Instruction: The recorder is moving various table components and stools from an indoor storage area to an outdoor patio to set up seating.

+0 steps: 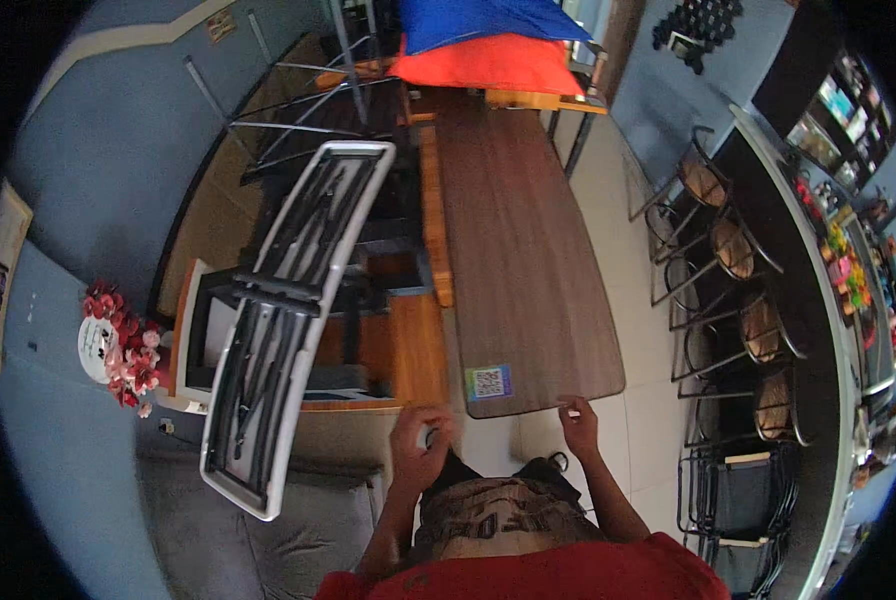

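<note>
**Two hands at the near end of a long wooden table, seen from above**

The left hand [420, 440] was shown low in the middle of the frame, fingers curled narrowly around a small pale object [430, 436] that was too small to be identified. The hand was placed just off the near left corner of the long brown table [513, 250], which ran from the lower centre up toward the top of the frame. The right hand [578, 420] was seen slightly to the right, at the table's near edge, its fingertips pinched together on something tiny and white [565, 405]; whether the edge itself was touched could not be told. A square sticker [489, 381] with a blue border was fixed to the tabletop near that end, between the two hands and a little above them.

To the left of the table, a folded white-and-black plastic chair [288, 310] was leaning diagonally across the left centre of the frame. A bunch of red and pink artificial flowers [123, 345] was mounted on the blue wall at the far left. At the top centre, a blue cushion [488, 20] was stacked on a red cushion [488, 62]. A row of metal-framed bar stools [733, 270] was lined up at the right, beside a curved counter [818, 290]. The person's patterned shorts [498, 515] and red shirt [528, 580] filled the bottom centre.
</note>
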`<state>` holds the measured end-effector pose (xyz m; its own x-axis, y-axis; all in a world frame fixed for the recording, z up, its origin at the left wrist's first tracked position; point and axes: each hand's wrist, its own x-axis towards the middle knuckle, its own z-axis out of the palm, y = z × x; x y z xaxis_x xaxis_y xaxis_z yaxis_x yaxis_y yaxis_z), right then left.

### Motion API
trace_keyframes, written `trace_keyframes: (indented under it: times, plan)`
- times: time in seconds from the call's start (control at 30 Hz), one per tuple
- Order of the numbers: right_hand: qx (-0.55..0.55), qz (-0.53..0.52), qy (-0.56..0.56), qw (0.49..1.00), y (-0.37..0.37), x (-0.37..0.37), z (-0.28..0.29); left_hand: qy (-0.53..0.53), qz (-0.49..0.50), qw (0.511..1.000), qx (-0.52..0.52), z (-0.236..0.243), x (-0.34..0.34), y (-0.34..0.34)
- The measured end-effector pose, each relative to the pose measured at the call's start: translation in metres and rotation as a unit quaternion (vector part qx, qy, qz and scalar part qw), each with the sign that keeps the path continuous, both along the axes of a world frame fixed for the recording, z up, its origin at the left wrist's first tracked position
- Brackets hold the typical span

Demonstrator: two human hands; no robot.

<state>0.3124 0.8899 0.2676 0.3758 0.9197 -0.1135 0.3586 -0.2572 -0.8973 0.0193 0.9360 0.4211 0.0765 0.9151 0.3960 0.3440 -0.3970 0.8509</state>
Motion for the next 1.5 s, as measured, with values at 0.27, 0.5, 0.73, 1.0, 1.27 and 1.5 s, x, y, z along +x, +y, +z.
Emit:
trace_keyframes:
  times: [0.27, 0.5, 0.73, 1.0, 1.27, 1.5]
  plan:
    - [-0.026, -0.178, -0.017, 0.984, -0.160, 0.193, -0.024, 0.018, -0.199, 0.950, -0.241, -0.092, 0.210, -0.025]
    - [-0.078, -0.219, 0.033, 0.972, -0.223, 0.332, -0.006, -0.064, -0.257, 0.886, -0.380, -0.127, 0.359, -0.051]
    - [0.064, -0.067, 0.085, 0.992, -0.123, 0.420, -0.050, -0.150, -0.203, 0.818, -0.517, -0.179, 0.436, -0.014]
    - [-0.039, 0.237, 0.120, 0.963, 0.030, 0.439, 0.031, -0.214, -0.076, 0.815, -0.534, -0.184, 0.510, 0.084]
    - [-0.089, 0.230, 0.168, 0.954, 0.116, 0.556, -0.005, -0.263, 0.020, 0.858, -0.441, -0.156, 0.534, 0.146]
    - [-0.187, 0.301, 0.160, 0.921, 0.256, 0.582, -0.023, -0.387, 0.186, 0.793, -0.431, -0.170, 0.533, 0.151]
